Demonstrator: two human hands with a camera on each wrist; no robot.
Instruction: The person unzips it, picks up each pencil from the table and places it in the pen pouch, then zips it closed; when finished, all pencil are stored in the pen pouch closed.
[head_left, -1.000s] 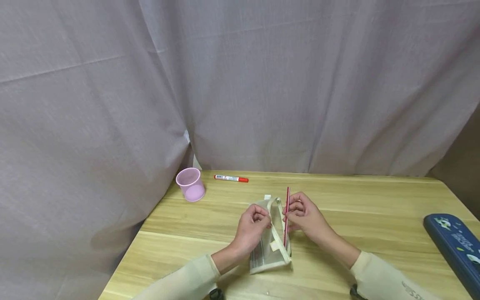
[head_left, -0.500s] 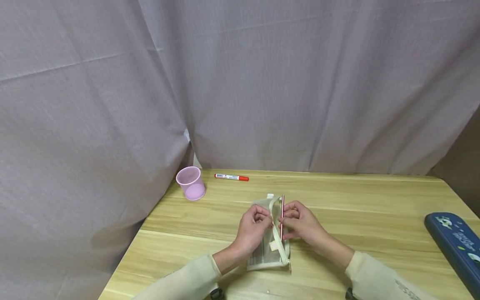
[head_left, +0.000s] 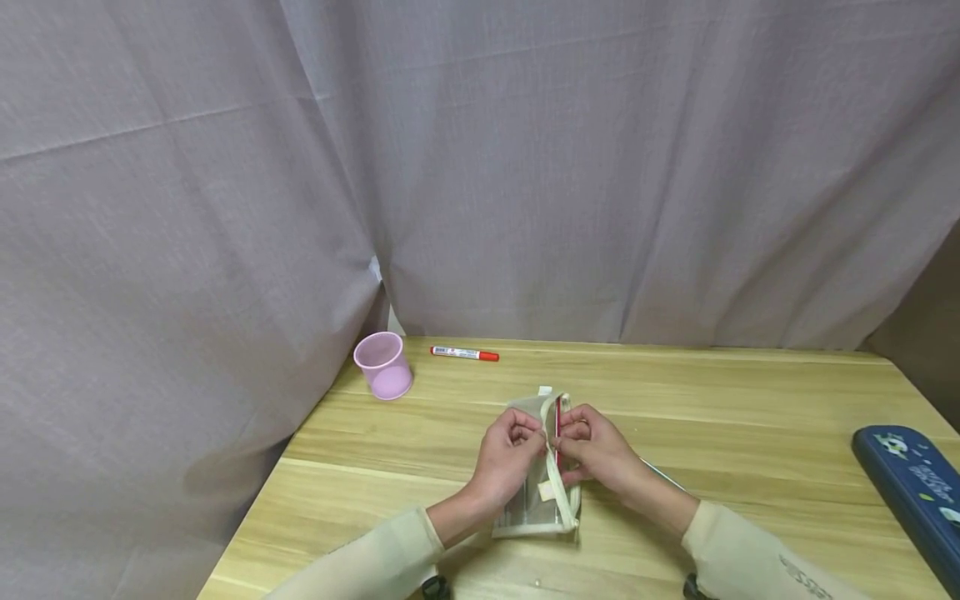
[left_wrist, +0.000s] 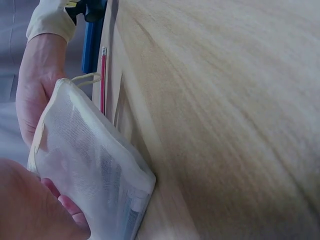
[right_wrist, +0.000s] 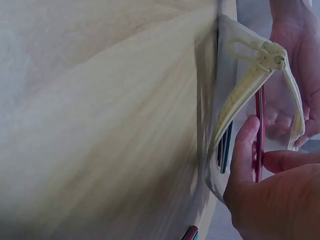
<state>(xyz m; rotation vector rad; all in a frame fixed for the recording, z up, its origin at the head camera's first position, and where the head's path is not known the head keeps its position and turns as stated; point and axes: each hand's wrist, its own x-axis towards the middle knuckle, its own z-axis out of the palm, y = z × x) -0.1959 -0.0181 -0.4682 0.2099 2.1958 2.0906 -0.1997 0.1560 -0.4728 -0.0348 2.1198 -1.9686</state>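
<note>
A pale mesh zip pouch (head_left: 525,518) stands on the table with its zip undone. My left hand (head_left: 507,457) pinches one side of its opening between thumb and fingers. At the other side of the mouth, my right hand (head_left: 598,448) holds a red striped pencil (right_wrist: 259,135) between thumb and fingers. That pencil is inside the opening, along the zip edge. Dark pencils (right_wrist: 225,152) show within the pouch in the right wrist view. Another red pencil (left_wrist: 103,82) lies on the table by the right forearm, which mostly hides it in the head view.
A pink cup (head_left: 384,367) stands at the table's back left, with a red-capped marker (head_left: 464,354) lying to its right. A dark blue pencil case (head_left: 911,487) lies at the right edge. Grey curtains (head_left: 495,167) hang behind the wooden table (head_left: 750,417).
My right hand has moved left and lowered the red pencil into the pouch's mouth, so less of it shows. The left hand keeps its pinch. The pencil on the table has come into sight.
</note>
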